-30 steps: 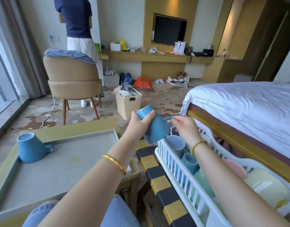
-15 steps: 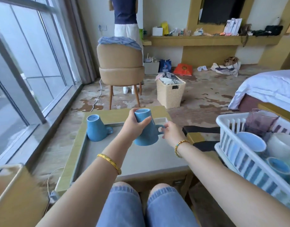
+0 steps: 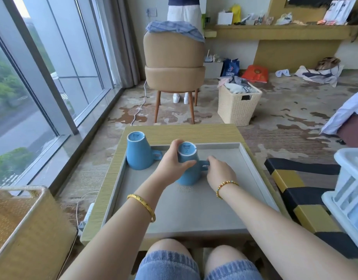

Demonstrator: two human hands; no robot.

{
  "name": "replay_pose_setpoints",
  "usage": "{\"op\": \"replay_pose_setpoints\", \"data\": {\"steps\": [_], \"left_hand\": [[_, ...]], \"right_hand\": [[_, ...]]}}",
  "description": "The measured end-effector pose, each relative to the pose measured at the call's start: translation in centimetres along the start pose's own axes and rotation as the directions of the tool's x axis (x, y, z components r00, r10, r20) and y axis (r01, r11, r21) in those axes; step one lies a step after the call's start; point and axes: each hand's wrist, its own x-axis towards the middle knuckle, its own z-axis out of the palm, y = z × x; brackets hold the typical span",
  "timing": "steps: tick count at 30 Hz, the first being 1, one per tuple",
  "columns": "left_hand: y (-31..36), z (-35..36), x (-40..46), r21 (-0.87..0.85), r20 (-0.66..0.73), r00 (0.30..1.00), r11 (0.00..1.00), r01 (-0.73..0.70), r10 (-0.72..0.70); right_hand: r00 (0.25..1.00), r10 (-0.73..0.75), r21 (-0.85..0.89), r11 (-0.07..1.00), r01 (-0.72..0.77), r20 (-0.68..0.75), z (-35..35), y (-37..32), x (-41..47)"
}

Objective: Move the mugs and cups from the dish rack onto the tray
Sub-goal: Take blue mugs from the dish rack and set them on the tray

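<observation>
1. A person sits facing a low wooden table that carries a shallow grey tray. Their bare knees show at the bottom of the view.
2. Two blue mugs stand upside down on the tray. The first mug sits in the far left corner, its handle pointing right.
3. The second mug stands just beside it, nearer the tray's middle, and looks as if its rim is already on the tray floor.
4. The left hand wraps around the second mug's body, fingers and thumb curled on either side.
5. The right hand pinches the mug's handle, which points right.
6. The white dish rack stands at the right edge, well apart from the tray. What remains inside it cannot be seen from here.
7. To finish this step well, I judge the mug should sit flat before either hand lets go.
8. Releasing the handle first, then the body, would keep it steady.
9. Keeping a small gap from the first mug avoids a knock and leaves room for more cups.
</observation>
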Motion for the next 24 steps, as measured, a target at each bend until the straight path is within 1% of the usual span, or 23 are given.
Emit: {"op": "replay_pose_setpoints", "data": {"steps": [4,6,8,9,11,13,15,17,21,24], "left_hand": [[-1.1,0.0,1.5,0.006,-0.018,1.0,1.0,0.017,-0.017],[-1.4,0.0,2.4,0.045,-0.023,1.0,0.999,0.01,-0.009],[-1.6,-0.1,3.1,0.108,-0.034,0.999,0.994,0.009,-0.006],[-1.6,-0.2,3.5,0.155,-0.053,0.999,0.988,0.015,-0.006],[-1.6,-0.4,3.9,0.307,-0.101,0.995,0.951,0.043,-0.012],[-1.5,-0.7,4.2,0.466,-0.127,0.992,0.882,0.07,-0.011],[-1.4,-0.9,4.3,0.539,-0.126,0.992,0.839,0.074,-0.006],[-1.2,-1.1,4.5,0.558,-0.121,0.993,0.827,0.069,-0.001],[-1.1,-1.5,5.1,0.527,-0.143,0.989,0.844,0.099,-0.026],[-1.3,-1.3,5.3,0.506,-0.171,0.985,0.855,0.111,-0.027]], "right_hand": [[0.999,-0.026,-0.005,1.0,0.026,-0.033,0.8,0.1,1.4],[0.999,-0.035,0.012,0.999,0.036,-0.02,0.8,-0.2,1.7],[0.999,-0.037,0.069,0.997,0.038,-0.014,1.0,-0.7,1.5],[0.999,-0.047,0.101,0.994,0.049,-0.021,1.1,-1.1,1.2],[0.996,-0.087,0.143,0.986,0.09,-0.033,1.6,-1.9,0.4],[0.993,-0.121,0.155,0.981,0.117,0.013,2.2,-2.7,-0.4],[0.99,-0.117,0.151,0.983,0.103,0.082,2.7,-3.3,-0.8],[0.987,-0.1,0.156,0.985,0.08,0.123,3.0,-3.7,-0.9],[0.975,-0.11,0.173,0.982,0.077,0.194,3.5,-4.1,-0.3],[0.971,-0.12,0.181,0.98,0.082,0.209,3.9,-4.3,0.2]]}}
